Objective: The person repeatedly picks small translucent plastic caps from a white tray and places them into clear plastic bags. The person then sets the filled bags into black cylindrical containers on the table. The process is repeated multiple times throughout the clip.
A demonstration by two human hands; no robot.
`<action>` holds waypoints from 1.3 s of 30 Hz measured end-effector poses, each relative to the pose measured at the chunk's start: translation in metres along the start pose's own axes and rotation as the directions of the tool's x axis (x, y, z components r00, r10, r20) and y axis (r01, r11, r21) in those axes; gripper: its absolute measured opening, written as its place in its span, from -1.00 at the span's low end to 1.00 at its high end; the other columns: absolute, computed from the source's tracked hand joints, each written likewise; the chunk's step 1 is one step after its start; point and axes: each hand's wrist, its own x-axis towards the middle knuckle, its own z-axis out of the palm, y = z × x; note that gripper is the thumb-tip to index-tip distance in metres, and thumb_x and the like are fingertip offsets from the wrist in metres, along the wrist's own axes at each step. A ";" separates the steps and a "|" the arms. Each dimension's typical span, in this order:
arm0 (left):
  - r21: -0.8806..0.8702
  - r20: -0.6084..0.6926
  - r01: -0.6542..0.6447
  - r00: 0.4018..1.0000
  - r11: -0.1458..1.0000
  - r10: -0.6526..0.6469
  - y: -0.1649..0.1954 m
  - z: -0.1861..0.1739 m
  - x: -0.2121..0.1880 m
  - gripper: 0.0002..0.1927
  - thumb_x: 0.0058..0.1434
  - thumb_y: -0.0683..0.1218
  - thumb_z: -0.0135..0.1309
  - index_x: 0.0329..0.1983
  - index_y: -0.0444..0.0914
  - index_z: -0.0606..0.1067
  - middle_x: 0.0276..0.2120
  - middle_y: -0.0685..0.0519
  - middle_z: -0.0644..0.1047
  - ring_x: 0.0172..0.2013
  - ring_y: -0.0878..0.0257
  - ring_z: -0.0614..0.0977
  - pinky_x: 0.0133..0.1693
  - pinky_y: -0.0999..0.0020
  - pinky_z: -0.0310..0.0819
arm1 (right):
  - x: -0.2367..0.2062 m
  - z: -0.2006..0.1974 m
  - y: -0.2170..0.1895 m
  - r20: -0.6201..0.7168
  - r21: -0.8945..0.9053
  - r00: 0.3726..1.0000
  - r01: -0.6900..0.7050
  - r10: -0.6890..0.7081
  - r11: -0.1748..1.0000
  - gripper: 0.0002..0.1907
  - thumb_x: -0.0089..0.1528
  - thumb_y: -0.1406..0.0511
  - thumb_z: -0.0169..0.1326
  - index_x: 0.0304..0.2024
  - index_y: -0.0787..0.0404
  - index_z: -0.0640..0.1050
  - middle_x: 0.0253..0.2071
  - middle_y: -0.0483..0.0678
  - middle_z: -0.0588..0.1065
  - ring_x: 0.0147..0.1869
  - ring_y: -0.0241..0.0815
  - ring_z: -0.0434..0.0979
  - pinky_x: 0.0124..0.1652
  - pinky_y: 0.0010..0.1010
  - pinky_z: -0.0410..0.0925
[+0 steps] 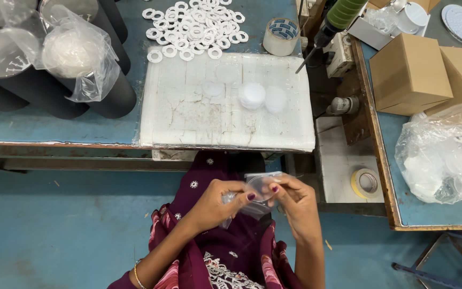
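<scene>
- Below the near edge of the white work pad [188, 120], in the head view, the left hand [217, 200] and right hand [295, 200] meet over the lap, both pinched on a small clear plastic pouch [260, 187] holding a translucent disc.
- Each grip is clamped on the pouch: left fingertips on its left edge, right fingertips on its top right.
- Done well, I judge, this calls for holding the pouch by its edges, keeping the disc flat and unsmudged.
- On the pad lie loose white discs [252, 95]; beyond its far edge, a heap of white rings [196, 24] and a tape roll [280, 36].
- Left of the pad stand black tubes [108, 91]; right of it, cardboard boxes [408, 72].
</scene>
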 end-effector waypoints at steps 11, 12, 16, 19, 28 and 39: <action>0.260 0.041 -0.139 0.990 0.955 0.133 0.004 -0.006 0.003 -0.67 0.32 0.02 0.10 -0.23 -0.38 0.61 -0.51 -0.08 0.58 -0.52 0.20 0.56 -0.36 0.32 0.47 | 0.001 0.004 -0.008 -0.048 0.027 0.999 -0.005 0.006 1.000 -0.68 0.30 0.38 0.12 0.06 0.46 0.58 -0.12 0.07 0.62 -0.08 -0.26 0.59 -0.09 -0.40 0.44; 0.256 0.048 -0.087 0.996 0.963 0.077 0.004 -0.005 0.003 -0.67 0.31 0.02 0.11 -0.24 -0.38 0.61 -0.56 -0.09 0.56 -0.56 0.19 0.53 -0.39 0.31 0.46 | 0.002 0.004 -0.009 -0.048 0.028 0.999 -0.009 0.010 1.000 -0.67 0.31 0.38 0.12 0.07 0.47 0.58 -0.12 0.08 0.62 -0.07 -0.26 0.59 -0.09 -0.40 0.44; 0.216 0.047 -0.103 0.994 0.971 0.095 0.003 -0.005 0.005 -0.68 0.32 0.02 0.10 -0.25 -0.37 0.61 -0.54 -0.05 0.58 -0.54 0.24 0.54 -0.39 0.32 0.46 | 0.005 0.002 -0.009 -0.032 0.067 0.999 -0.004 0.007 0.998 -0.63 0.34 0.37 0.08 0.14 0.48 0.55 -0.11 0.10 0.62 -0.09 -0.24 0.57 -0.10 -0.40 0.43; 0.217 0.049 -0.020 0.999 0.976 0.010 0.002 -0.008 0.006 -0.68 0.29 0.02 0.11 -0.25 -0.36 0.62 -0.61 -0.05 0.53 -0.59 0.25 0.47 -0.45 0.32 0.40 | 0.007 -0.002 -0.011 -0.010 0.104 0.999 0.033 -0.032 0.994 -0.63 0.35 0.35 0.05 0.15 0.46 0.54 -0.08 0.12 0.62 -0.10 -0.23 0.56 -0.09 -0.39 0.43; 0.260 0.042 -0.046 0.998 0.964 0.036 -0.006 -0.011 0.010 -0.67 0.29 0.04 0.12 -0.28 -0.36 0.62 -0.60 -0.06 0.53 -0.59 0.26 0.46 -0.45 0.32 0.39 | 0.015 -0.013 -0.010 -0.080 0.110 0.990 0.120 -0.112 0.987 -0.74 0.36 0.38 0.06 0.03 0.45 0.57 -0.09 0.19 0.61 -0.15 -0.18 0.58 -0.11 -0.37 0.44; 0.210 -0.022 0.200 0.980 0.957 -0.200 0.010 -0.022 0.007 -0.57 0.16 0.09 0.18 0.08 -0.11 0.59 -0.74 0.02 0.43 -0.68 0.38 0.44 -0.54 0.42 0.33 | 0.011 -0.006 0.001 -0.059 0.107 0.997 0.062 -0.056 0.992 -0.88 0.32 0.42 0.10 -0.14 0.40 0.58 -0.21 0.16 0.62 -0.25 -0.22 0.58 -0.22 -0.42 0.43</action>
